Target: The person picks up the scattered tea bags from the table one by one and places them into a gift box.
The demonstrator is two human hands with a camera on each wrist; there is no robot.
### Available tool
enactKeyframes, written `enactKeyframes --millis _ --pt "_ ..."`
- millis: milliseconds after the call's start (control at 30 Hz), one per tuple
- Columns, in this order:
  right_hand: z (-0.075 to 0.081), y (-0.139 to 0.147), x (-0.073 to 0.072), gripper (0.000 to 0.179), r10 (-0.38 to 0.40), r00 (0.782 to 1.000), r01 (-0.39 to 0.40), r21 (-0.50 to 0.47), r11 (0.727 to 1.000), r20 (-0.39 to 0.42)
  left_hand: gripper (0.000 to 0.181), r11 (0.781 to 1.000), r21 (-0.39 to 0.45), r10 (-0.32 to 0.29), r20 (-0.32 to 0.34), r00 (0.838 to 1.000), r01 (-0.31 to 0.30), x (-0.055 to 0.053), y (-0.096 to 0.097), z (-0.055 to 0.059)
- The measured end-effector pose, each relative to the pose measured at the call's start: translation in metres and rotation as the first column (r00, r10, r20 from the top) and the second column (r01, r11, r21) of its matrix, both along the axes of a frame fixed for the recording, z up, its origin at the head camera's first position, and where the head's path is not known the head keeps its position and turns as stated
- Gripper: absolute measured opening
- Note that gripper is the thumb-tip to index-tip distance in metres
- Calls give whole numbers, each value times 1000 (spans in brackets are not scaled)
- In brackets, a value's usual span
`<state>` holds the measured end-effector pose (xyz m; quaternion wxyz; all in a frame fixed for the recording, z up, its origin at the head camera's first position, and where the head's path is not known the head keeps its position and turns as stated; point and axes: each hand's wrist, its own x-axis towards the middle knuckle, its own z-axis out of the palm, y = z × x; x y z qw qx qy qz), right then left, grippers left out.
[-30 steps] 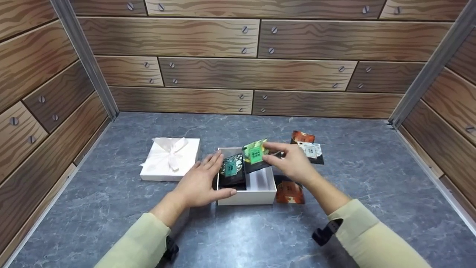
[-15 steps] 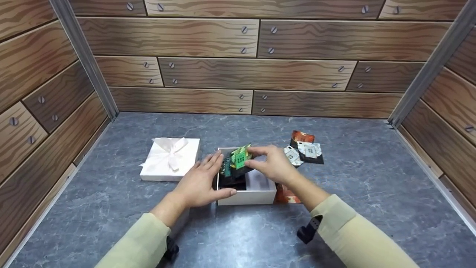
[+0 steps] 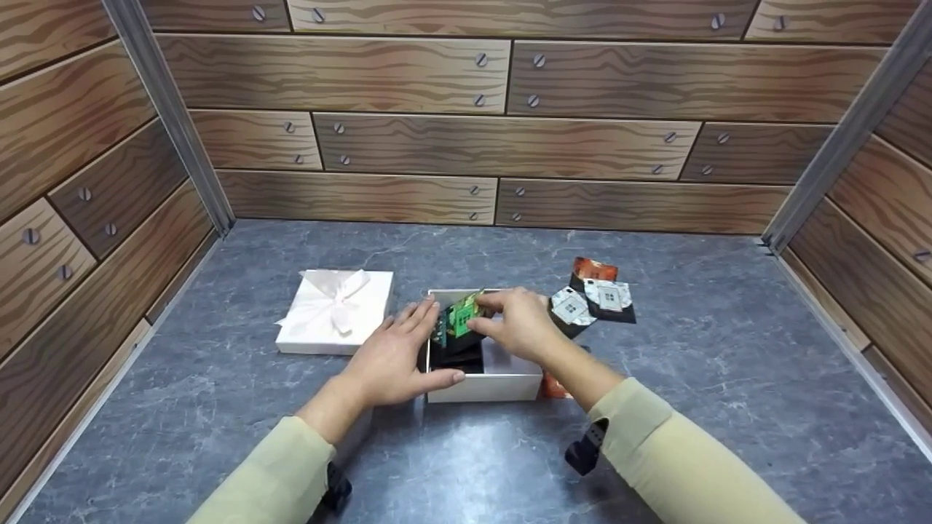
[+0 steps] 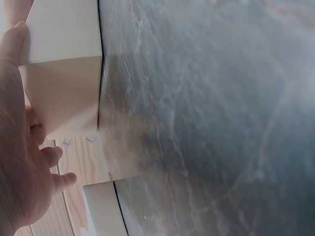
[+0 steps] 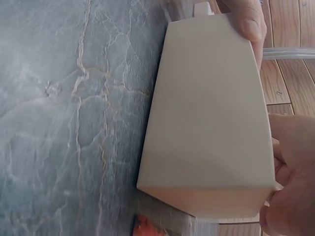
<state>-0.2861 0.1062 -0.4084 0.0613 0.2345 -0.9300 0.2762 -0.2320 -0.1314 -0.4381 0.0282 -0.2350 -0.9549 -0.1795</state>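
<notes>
An uncovered white box (image 3: 484, 388) stands mid-table, with dark sachets in its left half. My right hand (image 3: 526, 324) pinches a black-and-green sachet (image 3: 461, 318) between thumb and fingers, inside the box's left part. Under it, a teal-printed sachet (image 3: 440, 331) is mostly covered. My left hand (image 3: 397, 356) lies along the box's left side with straight fingers, its thumb reaching over the front edge. In the left wrist view, the left hand (image 4: 24, 157) rests against the box wall (image 4: 64, 93). The right wrist view shows the box's front wall (image 5: 206, 108); the sachet is hidden there.
Left of the box lies a white lid (image 3: 291, 338) with a ribbon bow (image 3: 339, 302). Two white-printed sachets (image 3: 610, 296) and an orange one (image 3: 595, 269) lie at the back right. Another orange sachet (image 3: 555, 387) sits beside the box's right wall, partly behind my right forearm.
My right hand has carried the green sachet leftward and down into the box's left half, over the teal one. A white-printed sachet behind that hand is now uncovered. The left hand stays in place.
</notes>
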Motion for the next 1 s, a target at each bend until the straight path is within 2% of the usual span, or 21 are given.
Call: enactKeyframes --millis 467,700,833,1000 --pt "-4 -14 2 44 18 1000 -18 86 996 -4 117 1000 -2 -14 -26 1000 14 0 0 -1" --pt "-2 -16 1 51 31 999 -35 102 994 43 113 1000 4 -5 -16 1000 5 0 0 1" --pt "2 -11 2 49 44 998 -47 72 996 40 114 1000 1 -1 -2 1000 1 -1 1 1" --pt "16 6 1 50 18 997 -16 -34 999 71 114 1000 -4 13 15 1000 -13 -1 1 0"
